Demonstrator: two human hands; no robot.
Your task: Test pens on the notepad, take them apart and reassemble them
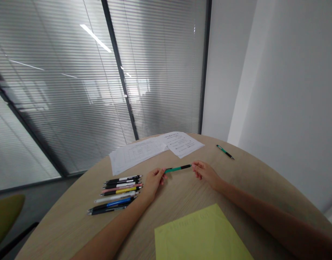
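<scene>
Behind everything we see a wide glass partition with pale blinds (168, 72) in dark frames, and to its right a white wall (296, 90). Before us spreads the round wooden table (252, 171), with part of a yellow-green chair (6, 213) at the lower left. On the table's near side we have a yellow sheet (201, 238), cut off by the bottom of the view. Toward the far edge lie white papers (136, 153), overlapping, with print on them (too small for us to read).

Just beside our left wrist lies a row of pens (119, 191), roughly side by side, with a yellow one, a blue one and a white one among them. Our left hand (154, 181) pinches one end of a green pen (177, 169), the end with the clip, between thumb and fingers. Our right hand (204, 172) has its thumb and forefinger pressed together on the pen's tip, just past the black grip. The green pen thus stretches between both hands, its middle bare, nearly level and in front of the papers. A second green pen (225, 152) lies near the table's far right edge, well apart from our fingers.
</scene>
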